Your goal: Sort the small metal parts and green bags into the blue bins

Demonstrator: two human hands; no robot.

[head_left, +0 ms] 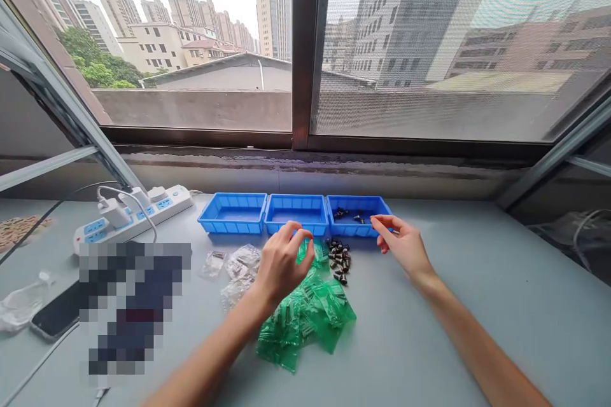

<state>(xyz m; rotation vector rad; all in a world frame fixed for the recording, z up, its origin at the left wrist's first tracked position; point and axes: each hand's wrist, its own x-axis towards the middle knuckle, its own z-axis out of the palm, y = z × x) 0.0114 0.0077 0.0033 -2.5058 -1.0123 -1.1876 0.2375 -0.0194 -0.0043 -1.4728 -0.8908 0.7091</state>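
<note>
Three blue trays stand in a row near the window: left tray (232,212), middle tray (296,213), right tray (359,227). The right tray holds a few small dark metal parts (344,214). My right hand (401,243) hovers at that tray's front edge, fingers loosely spread, nothing visible in them. My left hand (281,263) is above a pile of green plastic bags (305,318), fingertips pinched on the edge of one green bag. A small heap of dark metal parts (339,259) lies on the table between my hands.
Clear small bags (233,270) lie left of the green pile. A white power strip (131,215) with plugs sits at the back left. A phone (57,313) and a blurred-out patch lie at the left. The grey table (477,280) runs under a window.
</note>
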